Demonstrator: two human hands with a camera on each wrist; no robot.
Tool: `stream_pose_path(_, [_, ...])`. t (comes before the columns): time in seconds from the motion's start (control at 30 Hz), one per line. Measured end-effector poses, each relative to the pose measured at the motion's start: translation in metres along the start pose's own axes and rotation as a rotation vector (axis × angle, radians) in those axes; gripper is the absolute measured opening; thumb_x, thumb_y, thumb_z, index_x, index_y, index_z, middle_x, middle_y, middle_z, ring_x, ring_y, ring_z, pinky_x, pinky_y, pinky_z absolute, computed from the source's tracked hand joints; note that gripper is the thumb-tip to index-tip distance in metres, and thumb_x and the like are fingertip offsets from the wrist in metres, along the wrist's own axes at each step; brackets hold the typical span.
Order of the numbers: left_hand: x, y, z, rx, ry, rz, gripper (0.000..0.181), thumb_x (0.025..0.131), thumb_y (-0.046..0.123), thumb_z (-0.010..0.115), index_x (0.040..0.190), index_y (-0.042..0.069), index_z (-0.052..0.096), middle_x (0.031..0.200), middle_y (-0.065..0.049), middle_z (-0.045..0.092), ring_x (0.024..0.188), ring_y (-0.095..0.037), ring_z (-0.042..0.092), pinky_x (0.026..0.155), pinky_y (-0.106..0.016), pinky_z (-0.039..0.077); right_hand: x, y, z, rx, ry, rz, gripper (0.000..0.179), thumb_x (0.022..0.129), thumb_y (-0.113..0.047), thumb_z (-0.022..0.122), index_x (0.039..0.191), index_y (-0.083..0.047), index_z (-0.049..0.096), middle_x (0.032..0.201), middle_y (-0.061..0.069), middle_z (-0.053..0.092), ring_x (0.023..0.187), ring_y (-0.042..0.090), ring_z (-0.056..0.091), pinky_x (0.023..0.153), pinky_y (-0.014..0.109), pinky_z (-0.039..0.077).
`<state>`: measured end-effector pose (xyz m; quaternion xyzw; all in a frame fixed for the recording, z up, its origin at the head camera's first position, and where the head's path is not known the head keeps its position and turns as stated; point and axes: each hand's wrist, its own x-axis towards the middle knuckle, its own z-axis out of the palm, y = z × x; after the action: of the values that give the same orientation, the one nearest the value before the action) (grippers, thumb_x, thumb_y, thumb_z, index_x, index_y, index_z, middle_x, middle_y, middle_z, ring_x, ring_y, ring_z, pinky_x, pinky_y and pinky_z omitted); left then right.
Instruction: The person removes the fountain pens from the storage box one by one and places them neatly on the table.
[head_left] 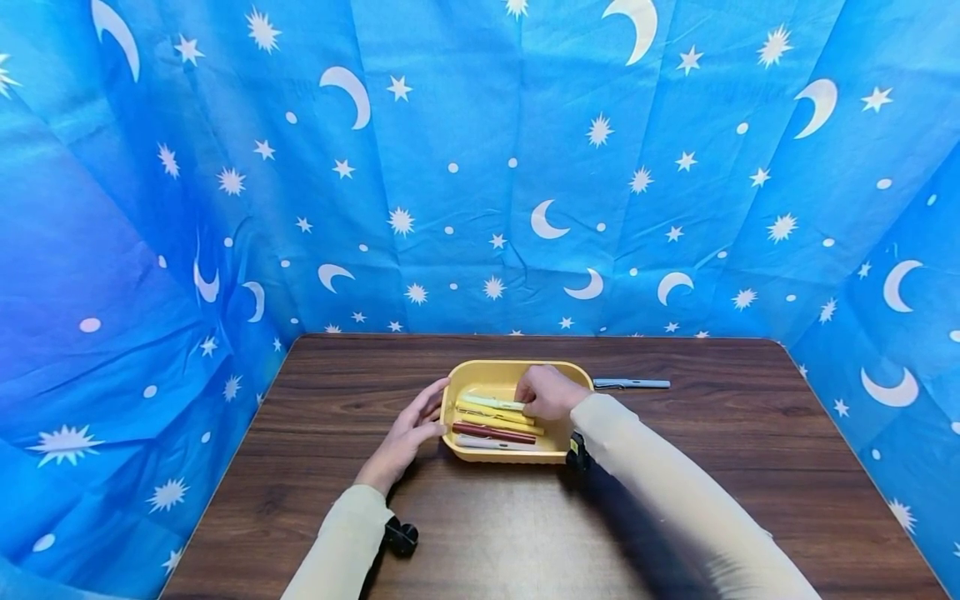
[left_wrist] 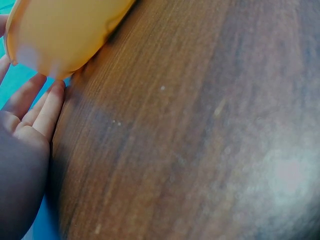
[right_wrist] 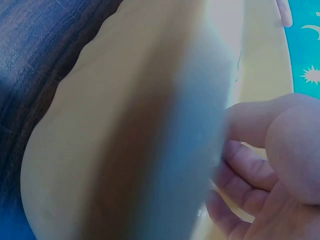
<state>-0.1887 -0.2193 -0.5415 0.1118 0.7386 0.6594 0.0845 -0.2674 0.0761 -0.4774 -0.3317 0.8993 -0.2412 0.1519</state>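
A yellow bin [head_left: 517, 456] stands on the table with several pens in it. Across its left end, my left hand [head_left: 408, 433] touches the wall with fingers nearly straight; the left wrist view shows those fingertips [left_wrist: 55, 92] against the bin. My right hand [head_left: 551, 392] reaches inside and pinches the right end of a pale green pen [head_left: 487, 402]. Below that pen lie yellow pens [head_left: 498, 419], a dark red pen [head_left: 491, 432] and a whitish pen [head_left: 491, 444]. In the right wrist view the bin wall [right_wrist: 115, 100] hides the fingertips of my curled right hand [right_wrist: 265, 175].
A light blue pen [head_left: 637, 384] lies on the dark wooden table [head_left: 315, 417], just right of the bin. Blue cloth [head_left: 480, 192] with moons and stars hangs behind the table and at both sides.
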Motion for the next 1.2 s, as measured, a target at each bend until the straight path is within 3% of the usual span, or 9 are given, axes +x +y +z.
stream_pose_path(0.17, [0.000,0.001,0.000,0.008,-0.007,-0.004,0.075,0.097,0.000,0.057,0.165,0.025,0.035,0.171,-0.010,0.031,0.157,-0.032,0.031,0.125,-0.056,0.028,-0.001,0.004,-0.001,-0.018,0.008,-0.048,0.014,0.094,0.000,0.067,0.089,-0.008,0.077,0.078,-0.004,0.063,0.069,0.011,0.050,0.069,0.028,0.047])
stream_pose_path(0.33, [0.000,0.000,0.000,0.019,-0.011,-0.008,0.075,0.098,0.000,0.055,0.165,0.025,0.034,0.171,-0.010,0.031,0.156,-0.032,0.032,0.123,-0.046,0.034,-0.001,0.007,0.000,-0.011,0.029,-0.068,0.026,0.095,-0.002,0.064,0.071,-0.012,0.059,0.065,-0.004,0.041,0.059,0.011,0.034,0.061,0.027,0.035])
stream_pose_path(0.53, [0.001,-0.001,0.000,0.016,-0.012,-0.016,0.075,0.098,0.001,0.056,0.165,0.026,0.034,0.171,-0.009,0.031,0.156,-0.032,0.033,0.120,-0.037,0.037,-0.004,0.007,0.003,0.003,0.067,-0.010,0.016,0.098,-0.011,0.066,0.082,-0.013,0.065,0.072,-0.005,0.055,0.063,0.009,0.047,0.063,0.026,0.042])
stream_pose_path(0.8, [0.001,0.000,-0.001,0.011,0.001,-0.029,0.075,0.098,0.002,0.057,0.163,0.033,0.037,0.171,-0.005,0.033,0.155,-0.029,0.036,0.122,-0.051,0.034,-0.010,0.003,0.000,0.010,0.106,-0.013,0.007,0.100,-0.014,0.067,0.094,-0.011,0.068,0.084,-0.003,0.063,0.072,0.011,0.054,0.068,0.027,0.048])
stream_pose_path(1.03, [0.002,0.000,-0.001,0.005,0.005,-0.032,0.075,0.097,0.002,0.058,0.163,0.032,0.038,0.170,-0.005,0.033,0.155,-0.028,0.035,0.124,-0.054,0.031,-0.017,0.003,-0.001,0.060,0.153,-0.022,0.005,0.102,-0.015,0.067,0.099,-0.012,0.068,0.096,-0.002,0.068,0.089,0.014,0.063,0.086,0.036,0.055])
stream_pose_path(1.2, [0.001,-0.001,0.000,0.005,0.003,-0.033,0.075,0.097,0.002,0.057,0.163,0.032,0.038,0.170,-0.006,0.033,0.155,-0.028,0.036,0.123,-0.053,0.032,-0.022,0.001,-0.002,0.128,0.216,0.014,0.005,0.100,-0.013,0.071,0.099,-0.010,0.068,0.101,0.003,0.072,0.107,0.025,0.071,0.097,0.044,0.058])
